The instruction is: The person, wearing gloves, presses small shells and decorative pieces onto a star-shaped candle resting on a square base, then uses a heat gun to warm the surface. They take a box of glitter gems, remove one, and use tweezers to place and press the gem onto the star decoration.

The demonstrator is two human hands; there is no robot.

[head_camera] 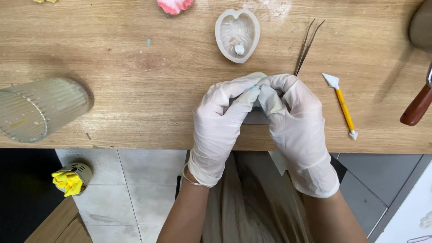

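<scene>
Both my hands wear pale latex gloves and meet fingertip to fingertip above the wooden table's front edge. My left hand and my right hand pinch a small pale piece between them; most of it is hidden by the fingers. A flat grey-white slab lies on the table under the hands. Thin metal tweezers lie just beyond my right hand's fingertips.
A heart-shaped whitish mould sits at the back centre. A ribbed glass jar stands at left. A yellow-handled shaping tool lies at right, near a red-brown handle. A pink lump lies at the far edge. Tiled floor lies below.
</scene>
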